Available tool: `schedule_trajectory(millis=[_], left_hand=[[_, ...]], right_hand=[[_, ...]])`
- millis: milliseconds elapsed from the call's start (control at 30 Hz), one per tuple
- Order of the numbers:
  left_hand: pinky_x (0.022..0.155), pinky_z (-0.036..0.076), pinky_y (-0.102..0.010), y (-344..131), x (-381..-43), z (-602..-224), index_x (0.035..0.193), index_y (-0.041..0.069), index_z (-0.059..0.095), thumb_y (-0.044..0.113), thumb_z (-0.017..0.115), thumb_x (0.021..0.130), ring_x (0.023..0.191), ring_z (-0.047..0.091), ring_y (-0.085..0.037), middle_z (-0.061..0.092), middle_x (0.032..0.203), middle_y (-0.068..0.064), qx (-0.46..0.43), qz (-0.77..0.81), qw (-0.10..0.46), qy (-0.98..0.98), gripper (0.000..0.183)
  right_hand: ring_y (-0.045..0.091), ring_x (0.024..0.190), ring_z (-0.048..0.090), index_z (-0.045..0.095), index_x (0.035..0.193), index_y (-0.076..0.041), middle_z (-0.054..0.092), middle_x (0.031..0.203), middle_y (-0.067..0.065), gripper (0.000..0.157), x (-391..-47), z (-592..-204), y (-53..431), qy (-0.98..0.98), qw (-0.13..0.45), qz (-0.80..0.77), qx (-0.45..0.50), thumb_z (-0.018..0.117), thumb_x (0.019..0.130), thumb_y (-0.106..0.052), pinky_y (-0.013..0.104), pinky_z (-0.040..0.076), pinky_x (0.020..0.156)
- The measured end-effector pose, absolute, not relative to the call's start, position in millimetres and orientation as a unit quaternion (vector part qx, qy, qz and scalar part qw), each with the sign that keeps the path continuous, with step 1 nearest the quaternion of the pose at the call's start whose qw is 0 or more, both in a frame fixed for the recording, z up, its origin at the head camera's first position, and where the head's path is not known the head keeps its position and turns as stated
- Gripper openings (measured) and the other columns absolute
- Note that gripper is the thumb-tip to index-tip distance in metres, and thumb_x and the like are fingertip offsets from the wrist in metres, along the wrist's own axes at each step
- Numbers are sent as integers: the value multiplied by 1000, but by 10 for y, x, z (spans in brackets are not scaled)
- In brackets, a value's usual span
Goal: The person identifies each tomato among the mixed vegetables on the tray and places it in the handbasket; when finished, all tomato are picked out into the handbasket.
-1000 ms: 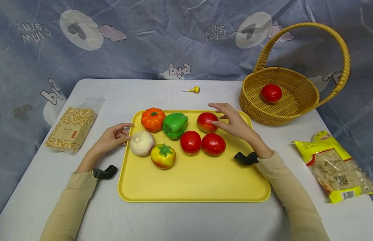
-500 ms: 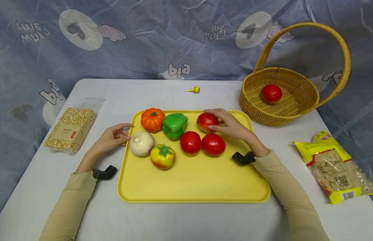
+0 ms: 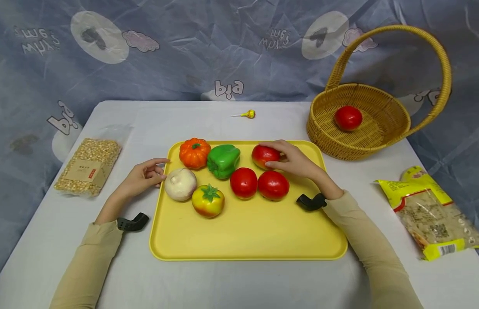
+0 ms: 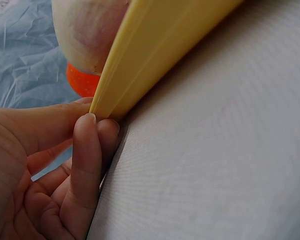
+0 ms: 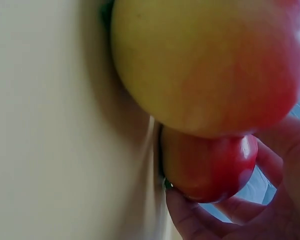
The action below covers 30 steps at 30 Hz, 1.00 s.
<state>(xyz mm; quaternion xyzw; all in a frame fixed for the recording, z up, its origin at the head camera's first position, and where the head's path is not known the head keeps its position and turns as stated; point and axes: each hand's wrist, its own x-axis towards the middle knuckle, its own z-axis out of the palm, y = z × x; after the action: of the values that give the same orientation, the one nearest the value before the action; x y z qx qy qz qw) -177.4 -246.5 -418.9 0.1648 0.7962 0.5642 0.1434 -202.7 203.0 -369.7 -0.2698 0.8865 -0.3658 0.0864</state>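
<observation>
Around the rear red toy tomato curve the fingers of my right hand. The right wrist view shows that same tomato between thumb and fingers, behind a larger-looking nearer tomato. My left hand holds the left rim of the yellow tray; its fingertips meet at the tray edge in the left wrist view. On the tray also lie two more red tomatoes, a yellow-red tomato, a garlic bulb, a green bell pepper and an orange pumpkin.
A wicker basket with a tall handle stands at the back right, with one red tomato inside. A bag of corn kernels lies left, a yellow snack-like bag right. A lollipop lies behind the tray.
My right hand has come down and left onto the rear red tomato, its fingers closing round it. The left hand stays at the tray rim. The head view has shifted slightly.
</observation>
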Motion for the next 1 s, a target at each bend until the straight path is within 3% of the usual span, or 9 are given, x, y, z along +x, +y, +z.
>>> schedule_trajectory(millis=[367, 500, 700, 800, 1000], left_hand=[[59, 53, -17, -2486, -1760, -4162, 134, -10, 39, 1, 57, 91, 64, 59, 0, 58, 83, 9, 168, 568, 137, 794, 47], [58, 53, -17, -2467, -1776, -4165, 133, -10, 40, 0, 57, 91, 64, 59, 0, 58, 83, 9, 168, 571, 140, 792, 47], [58, 53, -17, -2453, -1779, -4174, 133, -9, 41, 0, 57, 90, 64, 59, 0, 59, 82, 10, 164, 570, 141, 793, 47], [58, 53, -17, -2449, -1784, -4178, 134, -9, 41, 1, 58, 90, 64, 59, 0, 58, 82, 10, 163, 566, 140, 796, 48], [58, 53, -17, -2451, -1790, -4184, 134, -9, 40, 1, 58, 90, 63, 58, 0, 58, 82, 10, 163, 561, 139, 800, 48]], right_hand=[[23, 117, 48, 50, 136, -19, 51, 131, 11, 53, -2036, -3541, 2079, 882, 29, -384, -271, 68, 86, -19, 41, 46, 95], [21, 114, 50, 51, 135, -18, 54, 129, 10, 53, -2032, -3415, 2158, 886, -5, -380, -266, 69, 85, -17, 30, 50, 90], [12, 107, 49, 52, 135, -17, 55, 126, 10, 55, -2041, -3238, 2317, 888, -55, -383, -248, 70, 84, -12, 8, 44, 82], [4, 101, 46, 52, 134, -16, 55, 122, 10, 55, -2031, -3162, 2402, 887, -75, -390, -235, 70, 83, -8, 6, 41, 79], [-8, 104, 42, 53, 134, -18, 55, 127, 10, 55, -1987, -3068, 2572, 897, -104, -381, -199, 70, 82, -9, 4, 39, 81]])
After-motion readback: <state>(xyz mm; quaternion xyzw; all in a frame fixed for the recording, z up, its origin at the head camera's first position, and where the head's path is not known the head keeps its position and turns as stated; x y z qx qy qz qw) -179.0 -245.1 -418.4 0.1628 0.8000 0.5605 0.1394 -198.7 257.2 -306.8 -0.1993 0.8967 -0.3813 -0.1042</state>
